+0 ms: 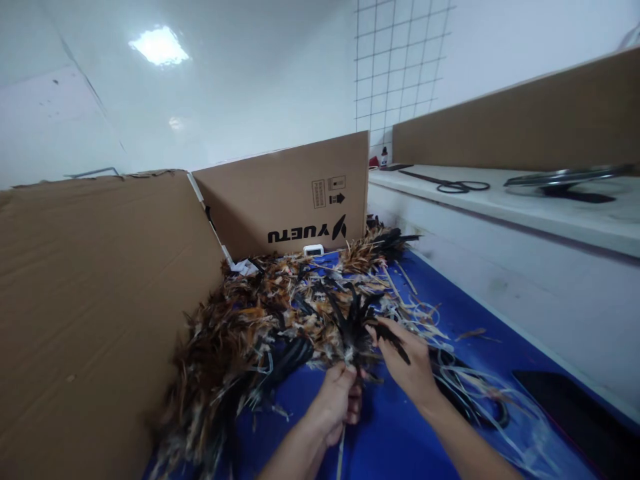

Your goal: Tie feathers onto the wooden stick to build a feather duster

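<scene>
Upright at the centre stands a bunch of dark feathers (pixel 353 320), its pale base pinched in my left hand (pixel 340 397). A thin pale stick runs down below that fist. My right hand (pixel 403 357) is at the right side of the bunch, its fingers closed around a dark feather (pixel 393 339) that slants down across the knuckles. Around and behind both hands lie heaps of brown and black loose feathers (pixel 240 320) on the blue table surface (pixel 395 440).
Cardboard panels (pixel 100 287) wall the left and back. Pale strips and cords (pixel 480 393) lie at right, near a dark flat object (pixel 575 413). A white ledge (pixel 540 213) holds scissors (pixel 453 187). A small white device (pixel 313 250) stands at the back.
</scene>
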Motion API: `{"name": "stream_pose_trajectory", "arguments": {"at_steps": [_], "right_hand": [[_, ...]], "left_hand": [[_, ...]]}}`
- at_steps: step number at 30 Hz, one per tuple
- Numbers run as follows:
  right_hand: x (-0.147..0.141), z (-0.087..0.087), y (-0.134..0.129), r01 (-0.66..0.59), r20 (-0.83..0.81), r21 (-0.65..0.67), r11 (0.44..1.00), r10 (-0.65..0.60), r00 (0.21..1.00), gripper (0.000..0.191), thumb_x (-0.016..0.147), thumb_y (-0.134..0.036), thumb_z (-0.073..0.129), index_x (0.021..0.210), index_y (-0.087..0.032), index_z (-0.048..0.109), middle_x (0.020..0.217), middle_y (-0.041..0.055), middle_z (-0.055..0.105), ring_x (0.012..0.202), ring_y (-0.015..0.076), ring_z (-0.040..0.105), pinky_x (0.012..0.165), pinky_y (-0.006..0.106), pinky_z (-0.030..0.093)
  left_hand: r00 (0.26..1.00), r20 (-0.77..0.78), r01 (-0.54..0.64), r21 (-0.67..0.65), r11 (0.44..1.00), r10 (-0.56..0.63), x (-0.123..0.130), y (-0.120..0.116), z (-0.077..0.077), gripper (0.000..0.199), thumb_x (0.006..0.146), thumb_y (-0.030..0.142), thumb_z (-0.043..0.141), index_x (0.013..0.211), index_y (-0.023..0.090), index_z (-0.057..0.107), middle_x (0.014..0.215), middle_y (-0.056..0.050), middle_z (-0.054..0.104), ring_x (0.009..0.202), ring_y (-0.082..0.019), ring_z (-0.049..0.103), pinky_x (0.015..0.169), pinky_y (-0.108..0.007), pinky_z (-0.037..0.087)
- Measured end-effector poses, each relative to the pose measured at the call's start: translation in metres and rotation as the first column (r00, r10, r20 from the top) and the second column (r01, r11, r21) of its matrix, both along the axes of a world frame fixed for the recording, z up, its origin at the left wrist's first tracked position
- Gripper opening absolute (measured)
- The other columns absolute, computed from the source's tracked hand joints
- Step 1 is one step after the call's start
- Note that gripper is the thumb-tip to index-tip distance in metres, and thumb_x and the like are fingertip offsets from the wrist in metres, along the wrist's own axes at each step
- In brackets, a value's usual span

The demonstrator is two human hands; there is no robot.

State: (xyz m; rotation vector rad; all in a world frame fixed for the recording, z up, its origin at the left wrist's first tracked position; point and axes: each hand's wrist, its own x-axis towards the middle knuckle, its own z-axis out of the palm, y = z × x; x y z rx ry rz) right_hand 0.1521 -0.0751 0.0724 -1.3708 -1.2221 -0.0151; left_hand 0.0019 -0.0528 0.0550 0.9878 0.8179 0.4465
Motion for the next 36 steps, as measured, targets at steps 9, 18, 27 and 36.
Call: {"name": "stream_pose_trajectory", "arguments": {"at_steps": [9,18,27,36], "right_hand": [[0.003,0.0,0.001,-0.027,0.16,0.032,0.999,0.021,0.987,0.024,0.076,-0.016,0.045,0.092,-0.019,0.063,0.085,0.0055,0.07,0.076,0.0177,0.066,0.071,0.027,0.053],[0.005,-0.002,0.003,-0.124,0.135,-0.12,0.985,0.14,0.981,0.026,0.077,-0.015,0.045,0.094,-0.019,0.064,0.092,0.0059,0.069,0.083,0.0178,0.065,0.073,0.027,0.051],[-0.001,0.005,-0.002,-0.232,0.096,-0.243,0.942,0.261,0.961,0.026,0.081,-0.017,0.042,0.097,-0.019,0.063,0.094,0.0062,0.068,0.083,0.0177,0.064,0.074,0.029,0.05],[-0.006,-0.003,0.003,-0.156,-0.084,-0.262,0.952,0.139,0.987,0.025,0.082,-0.037,0.05,0.096,-0.019,0.061,0.084,0.006,0.067,0.073,0.0173,0.062,0.067,0.028,0.049]], "left_hand": [[1.0,-0.014,0.024,0.048,0.999,-0.024,0.0,-0.004,0.006,0.045,0.067,0.057,0.059,0.082,0.02,0.038,0.056,0.009,0.028,0.04,-0.002,0.022,0.037,-0.018,0.008],[1.0,-0.009,0.022,0.004,1.0,-0.022,-0.001,-0.002,0.003,0.058,0.065,0.071,0.049,0.086,0.017,0.044,0.057,0.009,0.027,0.039,-0.001,0.018,0.037,-0.017,0.006],[1.0,0.004,0.015,-0.024,1.0,-0.015,0.0,-0.003,0.003,0.065,0.063,0.076,0.043,0.088,0.016,0.046,0.057,0.009,0.028,0.039,-0.001,0.017,0.038,-0.018,0.005],[1.0,0.027,-0.01,-0.031,0.999,0.011,0.0,-0.003,-0.003,0.059,0.064,0.072,0.049,0.086,0.017,0.045,0.056,0.009,0.029,0.039,-0.001,0.019,0.039,-0.018,0.005]]}}
